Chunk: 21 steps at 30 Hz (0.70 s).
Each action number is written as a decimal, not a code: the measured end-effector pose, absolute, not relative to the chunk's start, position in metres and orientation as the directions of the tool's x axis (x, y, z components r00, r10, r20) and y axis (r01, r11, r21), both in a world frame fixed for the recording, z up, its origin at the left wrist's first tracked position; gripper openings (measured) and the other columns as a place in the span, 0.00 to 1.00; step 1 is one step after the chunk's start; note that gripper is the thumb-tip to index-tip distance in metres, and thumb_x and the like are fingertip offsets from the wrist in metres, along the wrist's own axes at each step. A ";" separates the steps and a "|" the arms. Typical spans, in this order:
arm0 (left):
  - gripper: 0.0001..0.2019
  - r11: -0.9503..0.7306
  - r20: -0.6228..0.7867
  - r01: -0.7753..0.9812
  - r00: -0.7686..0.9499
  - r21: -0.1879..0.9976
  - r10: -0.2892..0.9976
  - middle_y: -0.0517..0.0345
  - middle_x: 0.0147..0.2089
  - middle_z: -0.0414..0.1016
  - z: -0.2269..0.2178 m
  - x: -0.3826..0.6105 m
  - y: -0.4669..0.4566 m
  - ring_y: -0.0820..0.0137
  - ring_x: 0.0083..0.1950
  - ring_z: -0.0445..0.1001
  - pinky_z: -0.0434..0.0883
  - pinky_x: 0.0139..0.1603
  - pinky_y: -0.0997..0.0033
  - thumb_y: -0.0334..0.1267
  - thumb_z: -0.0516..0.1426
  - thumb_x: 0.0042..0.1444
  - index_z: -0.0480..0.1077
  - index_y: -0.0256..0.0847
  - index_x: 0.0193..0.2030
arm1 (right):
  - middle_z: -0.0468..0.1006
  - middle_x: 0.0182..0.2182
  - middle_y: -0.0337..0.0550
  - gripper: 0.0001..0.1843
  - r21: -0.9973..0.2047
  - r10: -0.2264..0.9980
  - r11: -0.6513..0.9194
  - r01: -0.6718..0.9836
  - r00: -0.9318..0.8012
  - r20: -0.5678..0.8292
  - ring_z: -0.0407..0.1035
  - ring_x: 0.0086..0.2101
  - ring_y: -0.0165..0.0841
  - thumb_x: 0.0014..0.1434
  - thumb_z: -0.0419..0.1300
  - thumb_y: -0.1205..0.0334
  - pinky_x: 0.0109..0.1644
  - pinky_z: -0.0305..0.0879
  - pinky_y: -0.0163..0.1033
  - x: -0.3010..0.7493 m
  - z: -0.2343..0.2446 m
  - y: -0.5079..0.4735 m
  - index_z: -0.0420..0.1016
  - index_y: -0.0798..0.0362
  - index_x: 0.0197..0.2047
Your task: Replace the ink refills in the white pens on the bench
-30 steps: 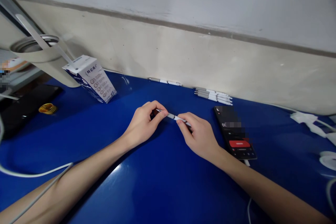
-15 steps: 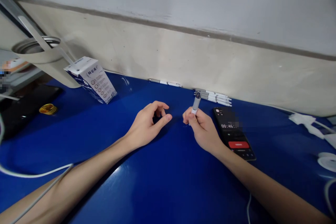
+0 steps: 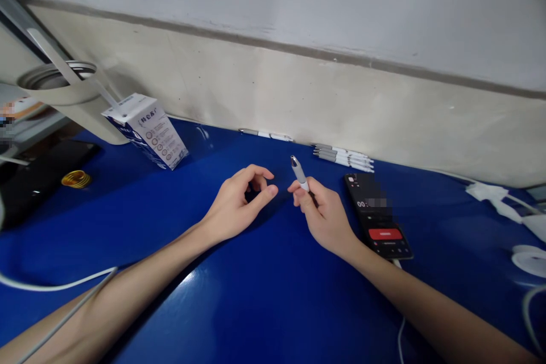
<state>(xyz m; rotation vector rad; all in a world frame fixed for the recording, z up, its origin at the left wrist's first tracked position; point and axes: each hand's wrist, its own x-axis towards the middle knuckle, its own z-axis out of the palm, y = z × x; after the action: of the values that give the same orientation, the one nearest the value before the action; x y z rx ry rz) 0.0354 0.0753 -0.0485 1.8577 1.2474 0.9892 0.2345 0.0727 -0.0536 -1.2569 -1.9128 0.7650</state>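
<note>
One pen [image 3: 300, 173] stands pinched in our right hand [image 3: 326, 219], its long axis leaning up and leftward, its upper end toward our empty, loosely curled left hand [image 3: 241, 205] just beside.

- Under the fingers [image 3: 301, 189], there's the glossy blue tabletop [image 3: 264, 318], shining bright!
- Just right of the fingers, a black smartphone [image 3: 377, 216] lies with a red button glowing, its timer blurred out!
- Up beyond the fingers, a neat bunch of white-and-grey pens [image 3: 343, 156] sits against the wall, with a smaller pair [image 3: 265, 134] further left!
- Well left of the fingers, a printed white-and-blue carton [image 3: 147, 132] leans over, tilted!
- Further left again, a gold wire coil [image 3: 75, 179] sits by a dark flat device [image 3: 42, 182]!
- Well right of the fingers, a white plug adapter [image 3: 490, 192] trails its cable!
</note>
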 end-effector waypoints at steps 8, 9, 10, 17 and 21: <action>0.16 -0.219 0.172 0.355 0.157 0.909 0.972 0.63 0.26 0.65 -0.046 0.035 0.073 0.75 0.27 0.62 0.59 0.28 0.74 0.50 0.51 0.63 0.65 0.40 0.32 | 0.76 0.37 0.42 0.10 -0.569 0.885 0.464 0.679 -0.347 0.309 0.69 0.33 0.32 0.66 0.51 0.59 0.37 0.61 0.36 0.229 -0.054 0.065 0.71 0.51 0.45; 0.18 -0.194 0.155 0.358 0.135 0.913 0.979 0.63 0.25 0.63 -0.047 0.035 0.074 0.75 0.26 0.60 0.58 0.27 0.74 0.51 0.50 0.64 0.64 0.40 0.30 | 0.77 0.38 0.42 0.10 -0.544 0.882 0.472 0.694 -0.360 0.305 0.69 0.33 0.32 0.66 0.51 0.59 0.37 0.61 0.36 0.228 -0.055 0.065 0.70 0.50 0.47; 0.19 -0.175 0.139 0.367 0.121 0.914 0.983 0.64 0.24 0.62 -0.047 0.034 0.074 0.76 0.25 0.58 0.56 0.26 0.74 0.51 0.49 0.64 0.63 0.40 0.28 | 0.77 0.38 0.41 0.11 -0.523 0.880 0.475 0.708 -0.371 0.297 0.70 0.33 0.31 0.66 0.51 0.58 0.36 0.61 0.36 0.228 -0.055 0.064 0.70 0.50 0.47; 0.13 -0.236 0.193 0.510 0.137 0.827 0.972 0.64 0.24 0.64 -0.049 0.033 0.075 0.75 0.24 0.60 0.56 0.25 0.73 0.46 0.50 0.64 0.67 0.41 0.34 | 0.76 0.33 0.39 0.11 -0.483 0.881 0.472 0.737 -0.392 0.264 0.68 0.28 0.29 0.67 0.49 0.59 0.34 0.59 0.35 0.229 -0.056 0.064 0.71 0.49 0.43; 0.08 -0.319 0.262 0.467 0.185 0.824 0.947 0.59 0.35 0.72 -0.050 0.034 0.075 0.73 0.31 0.68 0.63 0.32 0.73 0.41 0.52 0.64 0.69 0.42 0.43 | 0.77 0.34 0.40 0.10 -0.491 0.890 0.456 0.742 -0.367 0.272 0.69 0.30 0.30 0.67 0.50 0.60 0.35 0.59 0.35 0.230 -0.058 0.065 0.72 0.49 0.43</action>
<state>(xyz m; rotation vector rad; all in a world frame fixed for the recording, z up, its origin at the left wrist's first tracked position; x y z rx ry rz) 0.0343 0.0747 -0.0498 1.8782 1.3245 1.0547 0.2298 0.0655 -0.0581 -1.3604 -2.2093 0.3910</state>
